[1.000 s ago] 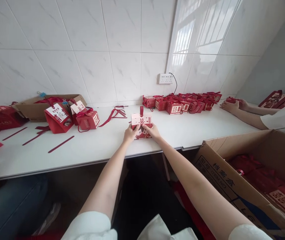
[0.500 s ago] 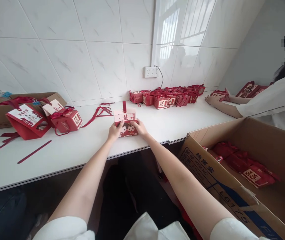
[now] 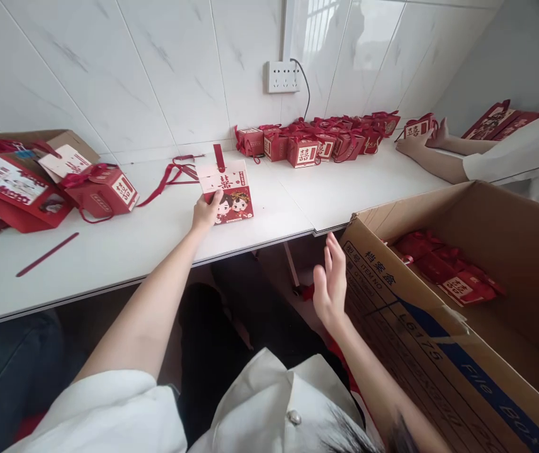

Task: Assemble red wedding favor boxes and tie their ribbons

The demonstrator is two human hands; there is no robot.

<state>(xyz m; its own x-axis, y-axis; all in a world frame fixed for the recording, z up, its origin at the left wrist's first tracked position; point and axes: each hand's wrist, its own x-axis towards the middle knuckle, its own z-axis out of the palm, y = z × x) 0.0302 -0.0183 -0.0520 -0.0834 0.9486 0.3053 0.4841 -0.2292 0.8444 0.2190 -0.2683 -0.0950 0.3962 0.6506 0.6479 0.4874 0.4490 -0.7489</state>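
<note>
On the white table, my left hand [image 3: 206, 211] grips the left side of a red and pink gift box [image 3: 237, 192] printed with two cartoon faces. Its pink top panel stands up with a dark red ribbon poking out above. The thumb lies across the box front, while the other fingers are hidden behind it. My right hand [image 3: 332, 280] is off the box, raised in front of the table edge beside the cardboard carton. Its fingers are extended with the thumb apart, and nothing is in it.
A cardboard carton [image 3: 395, 302] holding several red boxes stands at right. Finished-looking red gift boxes [image 3: 305, 151] cluster by the wall. More bags and boxes [image 3: 104, 192], with loose ribbons [image 3: 47, 255], lie at left. Another person's hands [image 3: 414, 148] touch a box at far right.
My right hand has let go of the gift box and moved right and back toward me, off the table. My left hand still holds the box. The view has tilted downward.
</note>
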